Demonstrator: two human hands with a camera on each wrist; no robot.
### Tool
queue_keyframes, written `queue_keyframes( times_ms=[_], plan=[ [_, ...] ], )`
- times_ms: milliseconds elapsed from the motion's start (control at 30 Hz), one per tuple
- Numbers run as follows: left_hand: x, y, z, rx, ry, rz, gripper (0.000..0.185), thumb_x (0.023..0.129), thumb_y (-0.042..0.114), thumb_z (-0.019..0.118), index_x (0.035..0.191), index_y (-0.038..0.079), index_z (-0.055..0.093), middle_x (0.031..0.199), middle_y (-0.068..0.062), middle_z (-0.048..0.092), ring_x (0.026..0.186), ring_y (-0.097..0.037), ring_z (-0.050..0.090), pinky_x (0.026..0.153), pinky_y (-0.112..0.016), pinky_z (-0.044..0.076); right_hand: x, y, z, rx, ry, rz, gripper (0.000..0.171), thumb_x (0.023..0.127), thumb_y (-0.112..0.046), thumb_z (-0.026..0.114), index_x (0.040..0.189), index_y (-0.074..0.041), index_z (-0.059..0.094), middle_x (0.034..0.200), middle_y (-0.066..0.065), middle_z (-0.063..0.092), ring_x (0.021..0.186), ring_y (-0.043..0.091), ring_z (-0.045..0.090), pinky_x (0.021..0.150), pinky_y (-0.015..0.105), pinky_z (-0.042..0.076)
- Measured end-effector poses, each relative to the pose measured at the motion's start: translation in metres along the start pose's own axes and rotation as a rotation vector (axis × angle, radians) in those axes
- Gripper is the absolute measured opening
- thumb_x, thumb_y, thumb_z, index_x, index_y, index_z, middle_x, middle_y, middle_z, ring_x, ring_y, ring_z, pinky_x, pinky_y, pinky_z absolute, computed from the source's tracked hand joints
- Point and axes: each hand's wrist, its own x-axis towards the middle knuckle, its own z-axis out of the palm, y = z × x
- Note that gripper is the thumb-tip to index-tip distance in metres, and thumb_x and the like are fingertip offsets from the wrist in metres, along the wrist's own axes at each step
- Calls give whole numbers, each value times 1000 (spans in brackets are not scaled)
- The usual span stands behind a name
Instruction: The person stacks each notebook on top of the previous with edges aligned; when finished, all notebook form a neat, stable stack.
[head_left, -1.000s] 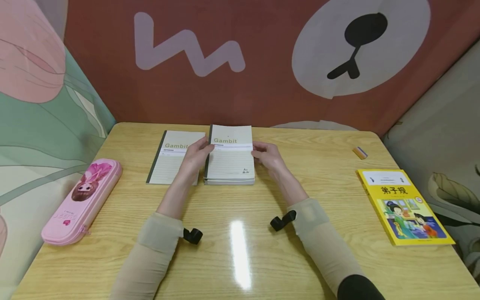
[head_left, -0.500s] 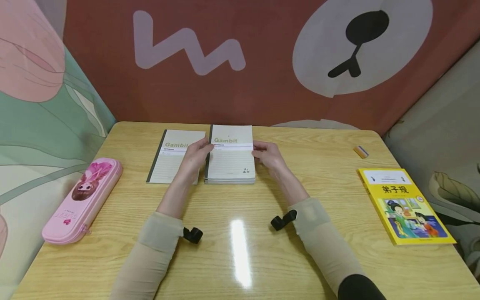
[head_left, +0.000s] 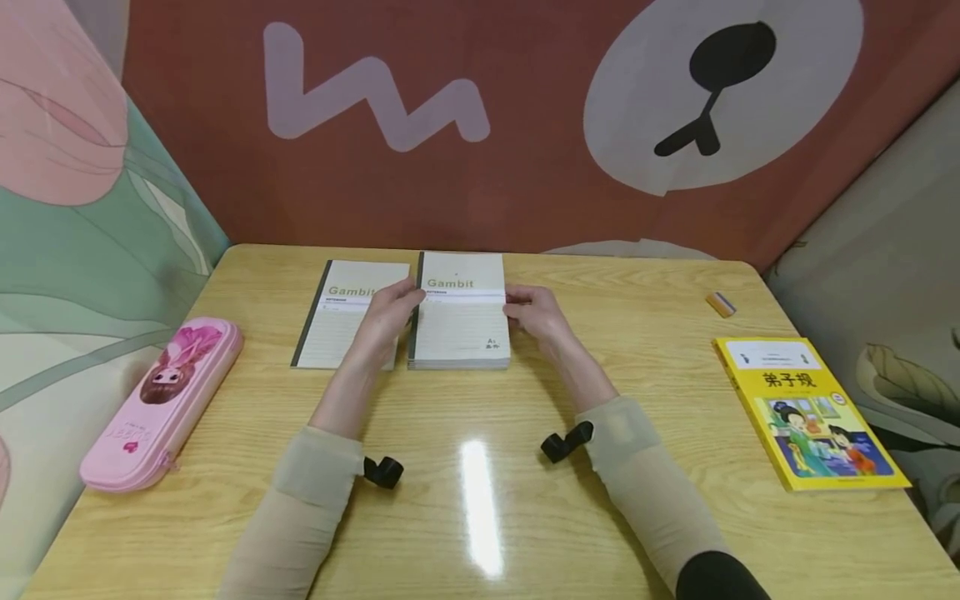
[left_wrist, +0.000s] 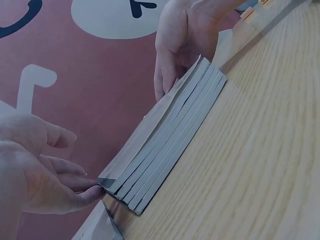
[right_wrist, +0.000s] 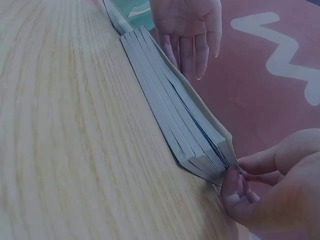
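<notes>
A stack of several grey "Gambit" notebooks [head_left: 459, 325] lies at the far middle of the wooden table [head_left: 480, 533]. My left hand [head_left: 408, 300] rests with straight fingers against the stack's spine side. My right hand [head_left: 514, 305] pinches the right edge of the top notebook. In the right wrist view, the thumb and fingers of my right hand [right_wrist: 235, 172] close on the top cover of the stack [right_wrist: 175, 120], and my left hand [right_wrist: 187, 45] lies flat beyond it. The left wrist view shows my left hand [left_wrist: 92, 190] touching the stack [left_wrist: 170, 145] at its near corner.
A single "Gambit" notebook [head_left: 341, 325] lies just left of the stack, partly under my left hand. A pink pencil case [head_left: 161, 404] sits at the left edge, a yellow picture book [head_left: 810, 412] at the right, a small eraser [head_left: 721, 304] behind it. Padded walls enclose the table.
</notes>
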Motion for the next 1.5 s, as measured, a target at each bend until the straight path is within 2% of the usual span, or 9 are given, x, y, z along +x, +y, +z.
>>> queue_keyframes(
  times_ms=[200,367,500,700,967,1167,1300,1400,1500],
  plan=[
    [2,2,0,4,4,-9,64,108,29,48,163,5,24,173,-9,21,162,-26,16,133,-42,19,1,0,-3,-7,-11,3,46,104,-6,55,150,-3,52,139,16,60,107,18,61,85,24,55],
    [3,2,0,4,4,-4,63,108,29,47,163,5,25,173,-9,22,162,-26,16,134,-43,19,0,0,-4,-8,-22,5,50,102,-10,57,151,-5,51,142,15,62,96,17,60,81,29,50],
    [1,-3,0,6,1,-22,63,109,30,47,163,6,26,173,-8,22,162,-26,16,134,-43,18,-2,3,-1,3,-35,18,49,100,-9,57,149,-3,53,140,17,64,97,15,62,85,29,54],
    [-3,-10,-1,15,1,-33,62,109,29,47,163,7,25,173,-7,22,162,-25,15,134,-42,16,-4,9,2,13,-36,24,50,99,-7,56,148,-1,53,141,19,64,99,16,61,83,26,55],
    [0,-7,-2,8,-20,-4,65,109,31,47,164,6,22,174,-6,18,163,-25,12,135,-42,12,0,4,0,10,-30,11,52,99,-7,55,150,0,50,143,18,62,102,17,60,89,30,55],
    [3,-6,-3,-4,-20,-13,67,109,32,46,164,7,19,174,-7,16,163,-25,12,135,-41,12,0,3,-2,0,-34,16,57,99,-8,55,154,-1,44,146,17,59,104,17,61,92,30,56],
    [5,-4,-6,-23,-8,-9,66,110,34,44,165,10,17,174,-6,18,161,-26,20,134,-40,18,-3,1,-4,39,-6,-8,58,101,-8,54,157,-2,40,132,13,58,101,19,58,92,32,55],
    [3,2,-16,-35,14,12,66,110,34,44,166,11,16,174,-7,20,158,-28,29,132,-40,24,-6,-3,-4,67,51,-69,51,102,-7,52,153,-3,47,116,8,55,103,24,56,94,39,54],
    [1,13,-31,-20,53,46,66,110,33,44,166,10,16,173,-10,21,157,-28,31,130,-40,29,-10,-14,3,73,110,-146,45,101,-4,52,146,-3,56,114,11,56,106,27,56,98,46,55]
  ],
)
